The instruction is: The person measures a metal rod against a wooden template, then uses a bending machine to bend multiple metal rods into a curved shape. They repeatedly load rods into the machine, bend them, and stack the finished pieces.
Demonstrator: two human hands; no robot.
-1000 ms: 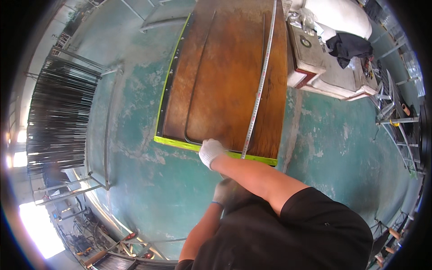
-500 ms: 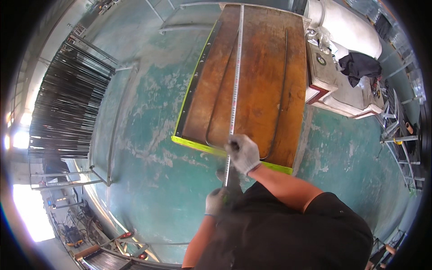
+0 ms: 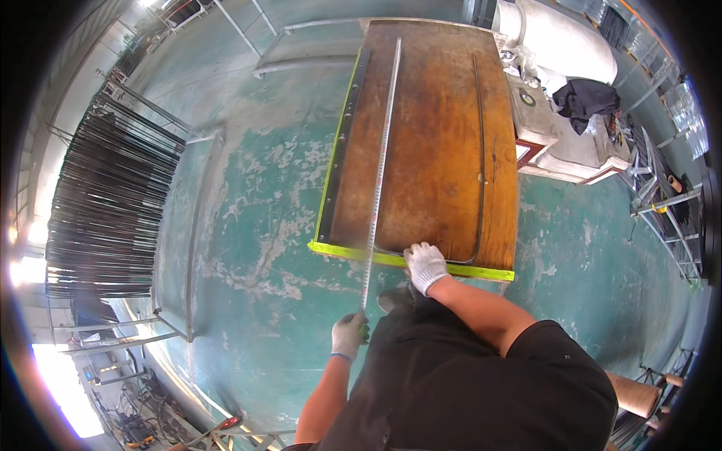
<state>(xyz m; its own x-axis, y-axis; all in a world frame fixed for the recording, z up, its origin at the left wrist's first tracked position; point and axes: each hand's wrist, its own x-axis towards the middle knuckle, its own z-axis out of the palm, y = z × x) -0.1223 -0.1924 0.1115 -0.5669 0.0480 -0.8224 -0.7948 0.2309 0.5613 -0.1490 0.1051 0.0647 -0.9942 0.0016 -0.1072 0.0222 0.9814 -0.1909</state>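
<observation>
My left hand (image 3: pixel 350 335), in a white knit glove, is closed round a tape measure with green on its case, off the near edge of the table. Its blade (image 3: pixel 382 154) stretches away across the brown wooden tabletop (image 3: pixel 436 135), its far end short of the back edge. On the tabletop lies a thin dark metal rod (image 3: pixel 480 161) bent into a U, its curve at the near edge; its left leg is mostly hidden near the blade. My gloved right hand (image 3: pixel 426 267) has its fingers curled over the rod's near bar; the fingertips are partly hidden.
Yellow-green strips (image 3: pixel 481 271) edge the table's front and left side. On the left a rack holds many dark rods (image 3: pixel 113 203). To the right stand a whitish cabinet (image 3: pixel 571 154) with dark cloth (image 3: pixel 587 101) on it, a large white roll (image 3: pixel 564 41) and a metal rack (image 3: pixel 662 203).
My right hand has left the blade and moved right to the rod at the table's front edge. The blade's far end has come back from beyond the table's far edge.
</observation>
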